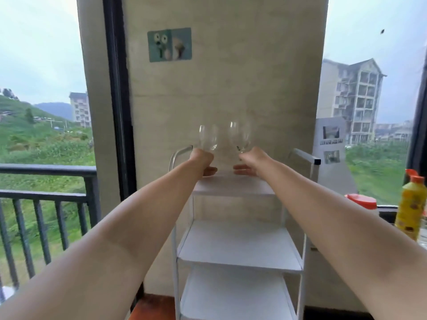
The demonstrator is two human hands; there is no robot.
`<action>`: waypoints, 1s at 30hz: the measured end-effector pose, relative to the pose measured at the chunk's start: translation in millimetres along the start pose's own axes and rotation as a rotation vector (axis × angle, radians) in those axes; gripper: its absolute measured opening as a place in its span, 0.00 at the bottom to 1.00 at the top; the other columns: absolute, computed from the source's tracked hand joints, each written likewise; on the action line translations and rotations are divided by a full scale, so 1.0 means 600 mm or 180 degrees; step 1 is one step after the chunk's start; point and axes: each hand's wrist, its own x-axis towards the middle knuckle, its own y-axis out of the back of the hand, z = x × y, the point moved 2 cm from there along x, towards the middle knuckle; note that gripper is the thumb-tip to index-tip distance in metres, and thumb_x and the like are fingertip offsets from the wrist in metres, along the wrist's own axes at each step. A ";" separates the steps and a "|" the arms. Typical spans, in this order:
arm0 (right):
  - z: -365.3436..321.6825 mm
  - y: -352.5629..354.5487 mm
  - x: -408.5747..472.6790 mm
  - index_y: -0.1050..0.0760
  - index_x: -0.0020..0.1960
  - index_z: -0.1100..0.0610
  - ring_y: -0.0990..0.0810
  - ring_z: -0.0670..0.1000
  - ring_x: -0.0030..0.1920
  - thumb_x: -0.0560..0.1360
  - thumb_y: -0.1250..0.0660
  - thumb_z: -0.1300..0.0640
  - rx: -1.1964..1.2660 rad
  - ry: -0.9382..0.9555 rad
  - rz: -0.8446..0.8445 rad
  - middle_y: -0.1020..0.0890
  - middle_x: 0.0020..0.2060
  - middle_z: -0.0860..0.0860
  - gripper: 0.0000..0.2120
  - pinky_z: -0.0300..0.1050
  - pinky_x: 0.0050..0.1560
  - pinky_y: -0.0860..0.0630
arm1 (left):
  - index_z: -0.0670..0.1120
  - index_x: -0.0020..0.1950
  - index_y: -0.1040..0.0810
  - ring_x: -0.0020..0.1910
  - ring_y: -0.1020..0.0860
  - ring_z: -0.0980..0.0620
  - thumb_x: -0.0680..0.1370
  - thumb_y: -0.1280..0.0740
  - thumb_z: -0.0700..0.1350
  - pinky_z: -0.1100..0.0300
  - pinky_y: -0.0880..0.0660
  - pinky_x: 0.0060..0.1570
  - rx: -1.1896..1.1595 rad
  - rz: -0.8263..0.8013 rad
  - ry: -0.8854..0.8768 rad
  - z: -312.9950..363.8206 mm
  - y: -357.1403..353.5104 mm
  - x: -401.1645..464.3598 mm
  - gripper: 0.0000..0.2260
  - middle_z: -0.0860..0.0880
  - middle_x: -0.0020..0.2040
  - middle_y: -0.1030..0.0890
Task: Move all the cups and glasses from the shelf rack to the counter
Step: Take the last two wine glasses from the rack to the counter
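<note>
Left hand (203, 161) wrapped low around clear stemmed wine glass on the left (208, 137), fingers curled at base of bowl and stem, thumb poking out underneath. Right hand (250, 161) same story on second clear stemmed wine glass (239, 137), pinching near stem; exact finger layout hidden behind back of hand. Low grip probably chosen to keep bowls upright and steady. Both glasses upright, near each other but not touching, over top tier of white metal shelf rack (233, 188). Feet hidden by hands, so cannot tell whether lifted clear or resting on tier. One glass per hand, likely to halve trips. Lower white tiers of rack showing no cups or glasses. Counter edge (388, 210) to the right, carrying yellow plastic bottle with orange cap (410, 204) and red-lidded jar (362, 202). Judged step: pickup of last pair, carry rightward to counter not yet done. Risk: glasses clinking together, or bumping rack's curved side handle (302, 154).
</note>
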 end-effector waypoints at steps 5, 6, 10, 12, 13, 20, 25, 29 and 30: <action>0.008 -0.014 0.039 0.34 0.67 0.62 0.23 0.51 0.33 0.81 0.47 0.64 0.0045 -0.0101 -0.0181 0.29 0.39 0.52 0.15 0.44 0.31 0.21 | 0.37 0.67 0.34 0.26 0.23 0.48 0.79 0.42 0.35 0.63 0.26 0.17 -0.0263 -0.0130 0.0079 -0.007 -0.023 0.036 0.16 0.44 0.45 0.28; 0.008 -0.016 0.043 0.33 0.65 0.61 0.23 0.51 0.32 0.81 0.47 0.63 0.0010 -0.0112 -0.0184 0.29 0.38 0.53 0.14 0.43 0.29 0.22 | 0.37 0.66 0.33 0.25 0.23 0.48 0.80 0.42 0.35 0.62 0.26 0.17 -0.0285 -0.0158 0.0080 -0.006 -0.026 0.040 0.15 0.44 0.43 0.28; 0.008 -0.021 0.040 0.33 0.57 0.59 0.24 0.50 0.31 0.82 0.48 0.62 -0.0114 -0.0094 -0.0163 0.28 0.37 0.53 0.07 0.39 0.21 0.24 | 0.39 0.56 0.32 0.12 0.26 0.53 0.81 0.44 0.35 0.65 0.27 0.15 -0.0222 -0.0145 0.0036 -0.004 -0.030 0.037 0.06 0.43 0.37 0.27; 0.006 -0.019 0.033 0.33 0.56 0.59 0.24 0.50 0.31 0.81 0.48 0.64 -0.0140 -0.0051 -0.0142 0.27 0.37 0.53 0.07 0.38 0.20 0.24 | 0.38 0.54 0.32 0.13 0.26 0.53 0.80 0.44 0.34 0.66 0.28 0.15 -0.0187 -0.0169 -0.0049 -0.001 -0.027 0.030 0.04 0.43 0.36 0.26; 0.005 -0.019 0.026 0.32 0.55 0.60 0.24 0.51 0.31 0.81 0.47 0.64 -0.0137 -0.0035 -0.0135 0.27 0.36 0.53 0.06 0.37 0.19 0.25 | 0.37 0.54 0.31 0.13 0.26 0.53 0.80 0.44 0.34 0.66 0.28 0.15 -0.0175 -0.0198 -0.0098 0.000 -0.023 0.022 0.04 0.44 0.36 0.26; -0.033 -0.011 -0.066 0.31 0.52 0.63 0.22 0.51 0.31 0.82 0.46 0.60 0.0107 0.0194 0.0041 0.26 0.37 0.54 0.07 0.35 0.18 0.27 | 0.38 0.48 0.29 0.14 0.26 0.56 0.80 0.42 0.35 0.67 0.27 0.18 -0.0386 -0.0279 -0.0351 0.032 0.017 -0.064 0.03 0.46 0.36 0.24; -0.045 -0.011 -0.176 0.27 0.49 0.63 0.21 0.50 0.30 0.81 0.44 0.60 0.0293 0.0473 0.0221 0.24 0.37 0.53 0.09 0.36 0.21 0.26 | 0.42 0.41 0.30 0.18 0.23 0.56 0.81 0.43 0.36 0.68 0.26 0.19 -0.0733 -0.0410 -0.0478 0.027 0.045 -0.183 0.09 0.47 0.37 0.23; -0.021 -0.013 -0.271 0.29 0.39 0.59 0.22 0.49 0.28 0.80 0.44 0.62 0.0357 0.0533 0.0423 0.23 0.35 0.52 0.12 0.38 0.22 0.26 | 0.42 0.42 0.29 0.29 0.23 0.52 0.81 0.43 0.36 0.68 0.26 0.21 -0.0833 -0.0609 -0.0451 -0.010 0.072 -0.285 0.09 0.47 0.37 0.24; -0.012 -0.013 -0.294 0.29 0.39 0.59 0.22 0.49 0.28 0.80 0.44 0.62 0.0364 0.0501 0.0459 0.24 0.35 0.52 0.12 0.38 0.22 0.26 | 0.42 0.42 0.29 0.30 0.24 0.52 0.81 0.43 0.37 0.68 0.26 0.21 -0.0813 -0.0660 -0.0401 -0.021 0.076 -0.306 0.09 0.47 0.38 0.23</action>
